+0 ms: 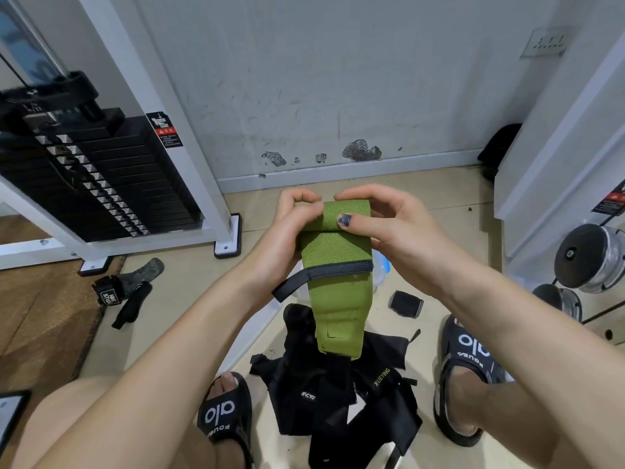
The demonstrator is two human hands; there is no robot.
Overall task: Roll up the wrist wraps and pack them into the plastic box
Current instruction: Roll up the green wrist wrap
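Rolling is under way on one green wrist wrap (338, 265), which is held in the air between both hands. The left hand (291, 225) and the right hand (389, 221) are each pinched shut on the rolled top end, thumb against fingers; only a turn or two is wound so far. The rest of the green band, with its dark thumb loop (294, 282), hangs straight down below the grip. Directly beneath, a heap of black wraps (341, 397) lies unrolled on the floor, and one small black roll (405, 303) lies just right of it. A clear plastic box (380, 269) is only glimpsed behind the hanging wrap; its contents cannot be told. Most of the job is judged still undone.
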